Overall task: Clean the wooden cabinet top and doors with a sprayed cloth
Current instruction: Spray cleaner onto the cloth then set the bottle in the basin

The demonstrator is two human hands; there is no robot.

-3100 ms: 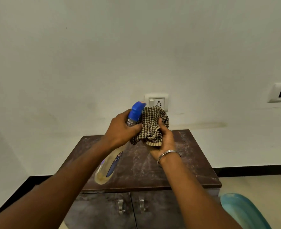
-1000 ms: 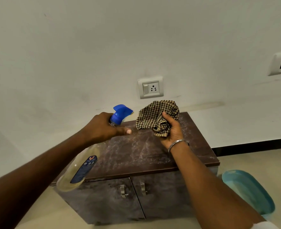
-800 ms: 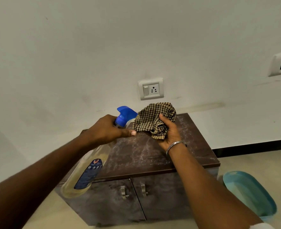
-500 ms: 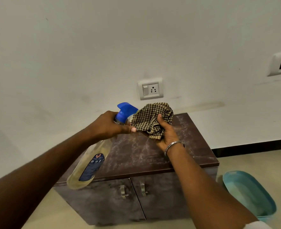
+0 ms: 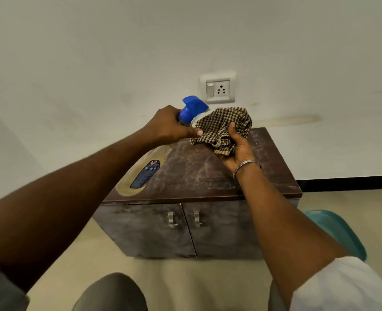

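Observation:
A low dark wooden cabinet (image 5: 208, 176) stands against the white wall, its top dusty and streaked, its two doors (image 5: 154, 230) shut with metal handles. My left hand (image 5: 170, 126) grips a clear spray bottle (image 5: 145, 171) with a blue trigger head, tilted, nozzle right against the cloth. My right hand (image 5: 237, 149) holds a bunched brown-and-cream checked cloth (image 5: 223, 124) above the cabinet's back edge. A metal bangle sits on that wrist.
A wall socket (image 5: 218, 89) is above the cabinet. A teal plastic tub (image 5: 340, 232) sits on the beige floor to the right of the cabinet. My knee (image 5: 111, 292) shows at the bottom. A black skirting runs along the wall.
The bottle's nozzle has come in from a gap to touch the cloth. The view has tilted down, so my knees and more floor show.

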